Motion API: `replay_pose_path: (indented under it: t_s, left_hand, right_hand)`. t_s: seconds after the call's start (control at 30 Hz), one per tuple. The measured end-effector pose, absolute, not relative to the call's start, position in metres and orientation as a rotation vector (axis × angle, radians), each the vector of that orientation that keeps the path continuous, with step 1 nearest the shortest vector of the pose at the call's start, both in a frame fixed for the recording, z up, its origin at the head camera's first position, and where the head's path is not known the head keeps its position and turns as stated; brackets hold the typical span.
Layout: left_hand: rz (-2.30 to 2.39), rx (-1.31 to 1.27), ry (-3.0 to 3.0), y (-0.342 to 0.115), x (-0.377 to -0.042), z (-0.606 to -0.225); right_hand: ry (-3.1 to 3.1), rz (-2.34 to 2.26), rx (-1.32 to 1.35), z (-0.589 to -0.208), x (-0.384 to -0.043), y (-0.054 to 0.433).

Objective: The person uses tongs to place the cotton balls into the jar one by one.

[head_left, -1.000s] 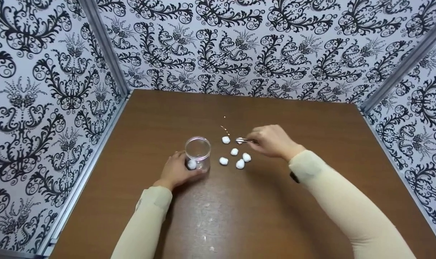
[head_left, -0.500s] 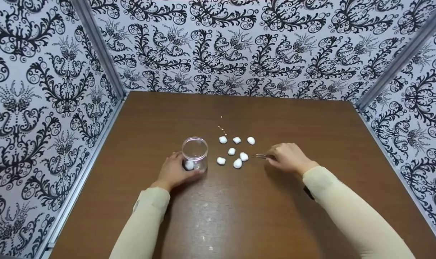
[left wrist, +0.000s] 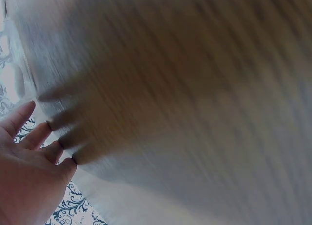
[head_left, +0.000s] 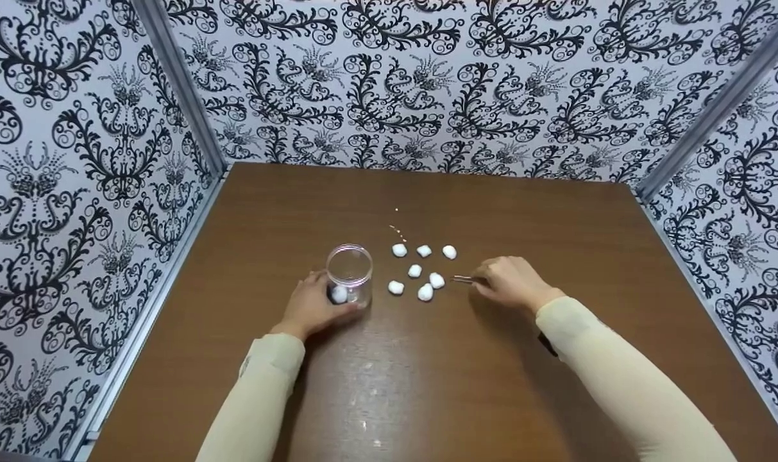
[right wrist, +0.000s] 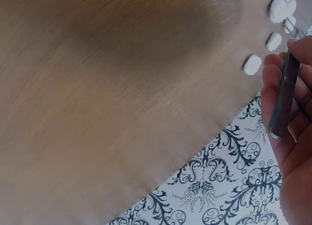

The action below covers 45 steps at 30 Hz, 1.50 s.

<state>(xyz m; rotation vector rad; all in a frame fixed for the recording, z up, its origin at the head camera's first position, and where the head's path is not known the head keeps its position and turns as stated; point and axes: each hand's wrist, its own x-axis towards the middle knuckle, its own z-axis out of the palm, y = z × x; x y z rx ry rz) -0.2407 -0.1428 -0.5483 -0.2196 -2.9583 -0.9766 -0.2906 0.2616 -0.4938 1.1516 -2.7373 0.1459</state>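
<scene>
My left hand [head_left: 312, 305] is wrapped round the side of a clear plastic jar [head_left: 350, 266], which stands open-topped on the table. A white cotton ball [head_left: 339, 294] shows through its wall. To the jar's right lie several loose cotton balls [head_left: 414, 271], two of them touching. Right of that group, my right hand [head_left: 510, 280] grips metal tweezers [head_left: 467, 279]. Their tips point left, close to a cotton ball [head_left: 437, 280] but apart from it, with nothing seen between them. In the right wrist view the tweezers [right wrist: 285, 98] lie along the curled fingers, thumb on top.
The brown wooden table [head_left: 389, 378] has patterned wall panels [head_left: 414, 83] behind it and at both sides, with metal posts [head_left: 190, 90] at the corners. Small pale specks [head_left: 398, 231] lie behind the cotton balls.
My right hand has drawn the tweezers away from the back cotton balls, toward me and to the right, then stopped. A back-right cotton ball has come into sight. The left hand stays on the jar.
</scene>
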Motion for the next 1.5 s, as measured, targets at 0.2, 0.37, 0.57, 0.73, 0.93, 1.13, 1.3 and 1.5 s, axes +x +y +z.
replay_pose_path:
  t_s: [0.2,0.37,0.57,0.73,0.93,1.13,1.3,1.5]
  left_hand:
    - [-0.983,-0.221,-2.956,-0.144,-0.241,-0.551]
    - [-0.998,-0.222,-2.952,-0.144,-0.24,-0.552]
    - [-0.993,-0.215,-2.966,-0.145,-0.24,-0.556]
    - [-0.991,-0.209,-2.959,-0.145,-0.241,-0.556]
    - [-0.986,-0.215,-2.947,-0.144,-0.241,-0.555]
    - [-0.975,-0.225,-2.949,-0.144,-0.243,-0.555]
    - [-0.968,-0.224,-2.949,-0.144,-0.243,-0.554]
    - [-0.991,-0.22,-2.96,-0.144,-0.243,-0.553]
  right_hand:
    - [-2.717,0.142,1.188,-0.495,-0.292,0.257]
    - [-2.718,0.14,1.194,-0.496,-0.293,0.252]
    - [-2.728,0.126,1.212,-0.5,-0.294,0.245]
    - [-2.761,0.092,1.223,-0.503,-0.295,0.243]
    - [-2.739,0.095,1.238,-0.506,-0.296,0.243]
    - [-2.695,0.063,1.246,-0.508,-0.298,0.241]
    - [-2.646,0.014,1.234,-0.508,-0.299,0.24]
    - [-2.557,0.037,1.242,-0.508,-0.299,0.244]
